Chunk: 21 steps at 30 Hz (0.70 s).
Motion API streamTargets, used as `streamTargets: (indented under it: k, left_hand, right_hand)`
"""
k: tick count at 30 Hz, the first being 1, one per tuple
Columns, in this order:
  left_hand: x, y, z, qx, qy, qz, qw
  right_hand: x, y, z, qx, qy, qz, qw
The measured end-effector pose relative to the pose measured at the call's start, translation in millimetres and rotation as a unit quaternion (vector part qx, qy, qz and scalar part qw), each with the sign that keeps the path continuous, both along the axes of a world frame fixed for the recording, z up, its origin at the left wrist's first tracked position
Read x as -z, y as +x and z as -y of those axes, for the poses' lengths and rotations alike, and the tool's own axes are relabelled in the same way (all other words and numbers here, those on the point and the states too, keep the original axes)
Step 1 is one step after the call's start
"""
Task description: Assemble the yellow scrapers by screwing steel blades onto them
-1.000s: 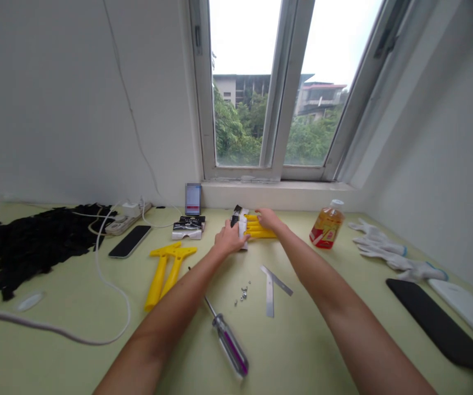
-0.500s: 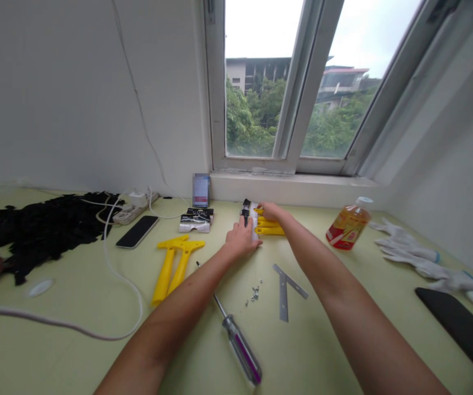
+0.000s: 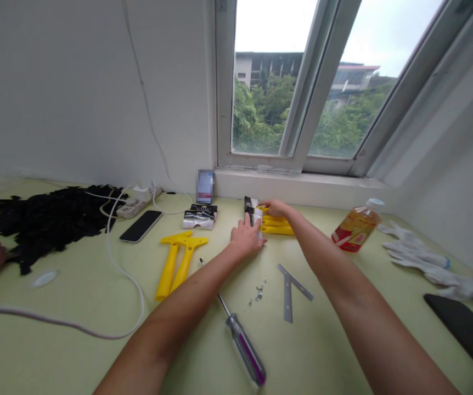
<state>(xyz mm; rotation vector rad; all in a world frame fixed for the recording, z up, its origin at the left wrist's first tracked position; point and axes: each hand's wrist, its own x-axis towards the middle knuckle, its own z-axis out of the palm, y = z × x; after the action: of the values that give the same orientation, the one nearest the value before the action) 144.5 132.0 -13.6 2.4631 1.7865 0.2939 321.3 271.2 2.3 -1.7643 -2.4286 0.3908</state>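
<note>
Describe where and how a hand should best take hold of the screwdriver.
Probably take the screwdriver by its thick handle, from above and the right: the handle lies exposed, angled toward the wearer, while the left forearm crosses over the thin shaft.

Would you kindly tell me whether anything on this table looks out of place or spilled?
The small metal parts look a little untidy: they lie loose and scattered between the screwdriver and the two flat metal strips. I see no spill.
</note>
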Motion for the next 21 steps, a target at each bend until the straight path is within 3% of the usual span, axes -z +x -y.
streamTargets:
  k: [3,7,10,13,16,18,20,21]
  left_hand:
    - [0.6,1,0,-0.003,0.011,-0.009,1.0]
    - [2.2,2,0,-0.001,0.012,-0.001,1.0]
    - [0.7,1,1,0.003,0.006,0.01,1.0]
    - [-4.3,0,3,0.002,-0.006,0.022,1.0]
    - [-12.1,-4,6,-0.004,0.0,0.041,0.999]
    - [-18.5,-8,8,-0.011,0.017,0.057,0.998]
    - [-25.4,-13,12,-0.017,0.041,0.072,0.996]
    - [-28.9,-17,15,-0.018,0.056,0.079,0.995]
  right_hand:
    - [-1.9,3,2,0.007,-0.059,-0.007,0.998]
    - [-4.6,4,11,0.028,-0.076,-0.036,0.996]
    - [-14.4,3,22,0.049,-0.044,-0.073,0.995]
    - [-39.6,1,41,0.057,0.022,-0.136,0.989]
    - [-76.6,-3,83,0.024,0.079,-0.213,0.973]
    - [-95.9,-1,129,-0.041,0.1,-0.277,0.955]
    - [-100.8,9,187,-0.19,0.094,-0.424,0.88]
    - [-96.6,19,219,-0.229,0.087,-0.445,0.862]
